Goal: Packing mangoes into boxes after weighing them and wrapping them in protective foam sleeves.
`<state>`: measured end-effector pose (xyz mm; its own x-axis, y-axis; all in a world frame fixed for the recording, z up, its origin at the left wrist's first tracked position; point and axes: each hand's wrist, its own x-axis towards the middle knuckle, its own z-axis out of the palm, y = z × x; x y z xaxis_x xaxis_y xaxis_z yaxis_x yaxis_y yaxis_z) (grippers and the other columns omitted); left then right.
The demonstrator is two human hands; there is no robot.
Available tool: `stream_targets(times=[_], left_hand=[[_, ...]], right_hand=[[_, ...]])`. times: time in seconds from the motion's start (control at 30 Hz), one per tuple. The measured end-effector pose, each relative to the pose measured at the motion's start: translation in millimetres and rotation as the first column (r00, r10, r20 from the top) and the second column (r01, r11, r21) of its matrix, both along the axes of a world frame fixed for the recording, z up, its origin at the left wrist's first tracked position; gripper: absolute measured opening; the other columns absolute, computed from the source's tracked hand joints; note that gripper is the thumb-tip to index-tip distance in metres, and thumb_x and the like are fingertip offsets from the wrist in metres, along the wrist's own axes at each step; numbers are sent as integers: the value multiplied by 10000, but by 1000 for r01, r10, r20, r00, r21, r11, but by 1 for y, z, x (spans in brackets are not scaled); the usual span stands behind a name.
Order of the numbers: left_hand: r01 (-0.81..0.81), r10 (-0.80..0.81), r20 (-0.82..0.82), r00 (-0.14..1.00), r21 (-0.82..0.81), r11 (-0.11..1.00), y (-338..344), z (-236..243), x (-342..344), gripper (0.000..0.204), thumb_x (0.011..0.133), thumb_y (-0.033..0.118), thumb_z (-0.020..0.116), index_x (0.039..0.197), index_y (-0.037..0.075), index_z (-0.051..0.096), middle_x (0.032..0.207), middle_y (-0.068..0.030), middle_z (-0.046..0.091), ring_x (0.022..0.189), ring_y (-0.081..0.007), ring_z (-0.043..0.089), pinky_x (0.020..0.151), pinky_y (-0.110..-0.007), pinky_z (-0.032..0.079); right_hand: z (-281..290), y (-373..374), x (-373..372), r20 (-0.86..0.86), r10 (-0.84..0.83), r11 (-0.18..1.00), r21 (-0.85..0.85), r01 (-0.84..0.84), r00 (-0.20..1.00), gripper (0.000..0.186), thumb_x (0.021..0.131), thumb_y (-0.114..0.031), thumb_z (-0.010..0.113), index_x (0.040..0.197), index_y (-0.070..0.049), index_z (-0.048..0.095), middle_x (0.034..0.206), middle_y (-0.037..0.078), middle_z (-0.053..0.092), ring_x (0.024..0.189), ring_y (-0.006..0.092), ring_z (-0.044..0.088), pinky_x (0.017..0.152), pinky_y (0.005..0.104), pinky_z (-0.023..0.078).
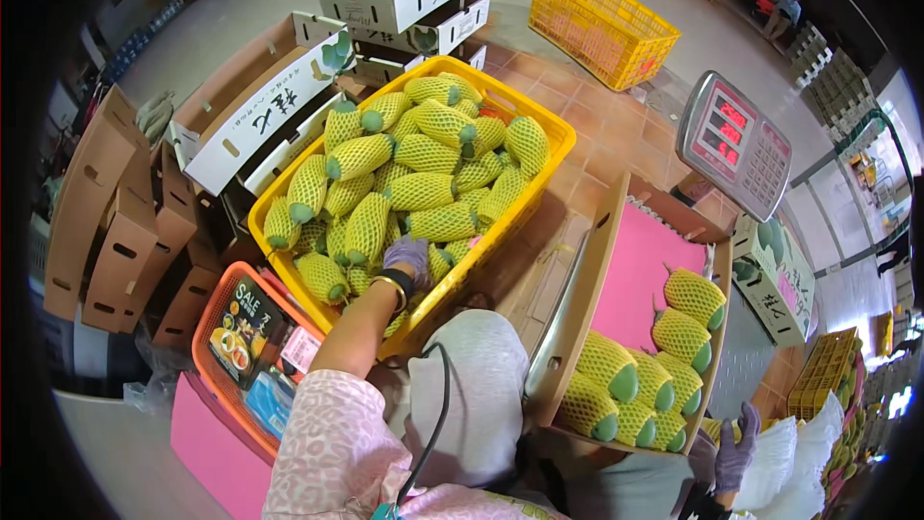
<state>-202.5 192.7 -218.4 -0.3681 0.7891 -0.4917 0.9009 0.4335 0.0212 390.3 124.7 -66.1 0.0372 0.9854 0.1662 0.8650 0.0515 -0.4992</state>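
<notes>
Oblong green fruits in yellow foam-net sleeves lie heaped in a deep yellow plastic crate and packed in an open brown cardboard box to its right. The left hand, in a thin lilac glove, reaches into the near part of the crate, among the fruits; its fingers are mostly hidden, so I cannot tell how far they are open or whether they have hold of one. A dark band and a gold-coloured bangle circle that wrist. The right hand, gloved alike, is beyond the near right corner of the box, beside soft white sheeting; its fingers are spread apart and appear to hold nothing.

In the box, the fruits fill the near end and part of the right side, green tips showing, while a flat pink lining is bare farther in. Past the box stands a grey digital scale with red lit digits. Left of the crate, an orange plastic basket holds a dark printed package and a blue packet.
</notes>
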Motion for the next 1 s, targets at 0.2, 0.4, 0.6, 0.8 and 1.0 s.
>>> stream_targets(times=[0.2, 0.4, 0.6, 0.8, 1.0], left_hand=[[-115, 76, 170, 982, 235, 965, -19, 23, -17, 750, 562, 266, 770, 1156, 14, 388, 1054, -187, 533, 982, -307, 523, 860, -371, 412], [-165, -398, 616, 680, 657, 736, -24, 161, 9, 735, 591, 262, 758, 1179, 8, 397, 1037, -135, 537, 972, -232, 508, 874, -318, 393], [708, -876, -206, 437, 679, 194, -63, 266, 165, 650, 601, 334, 646, 1167, 72, 463, 1085, -117, 504, 951, -287, 493, 830, -406, 377], [653, -940, -278, 198, 752, -85, -72, 234, 231, 654, 650, 356, 638, 1205, 77, 433, 1215, -133, 417, 1082, -260, 438, 887, -405, 350], [-22, -430, 901, 55, 432, 902, -35, 186, 242, 961, 652, 305, 738, 1344, 50, 121, 1185, -133, 351, 1090, -221, 382, 943, -357, 334]], right_hand=[[-18, -36, 26, -258, -203, 979, -48, 198, 945, 352, 827, -41, 507, 1171, -16, 441, 1136, 74, 492, 998, 146, 473, 888, 274, 368], [24, -11, -89, -561, -13, 984, -155, -89, 828, 259, 790, -45, 541, 1041, 4, 508, 1041, 89, 525, 939, 159, 510, 839, 265, 397], [46, 7, -198, -942, -334, 510, -148, -847, -37, 525, 838, -223, 533, 1266, -36, 293, 1168, 130, 460, 1036, 232, 492, 889, 334, 420], [38, -12, -162, -930, -77, 526, -344, -778, 359, 799, 660, -242, 725, 1296, -47, 282, 1238, 74, 420, 1141, 205, 414, 970, 322, 317], [38, -6, -155, -942, -328, 684, -185, -706, -71, 839, 647, -259, 729, 1308, -52, 256, 1260, 89, 387, 1167, 204, 384, 971, 318, 317]])
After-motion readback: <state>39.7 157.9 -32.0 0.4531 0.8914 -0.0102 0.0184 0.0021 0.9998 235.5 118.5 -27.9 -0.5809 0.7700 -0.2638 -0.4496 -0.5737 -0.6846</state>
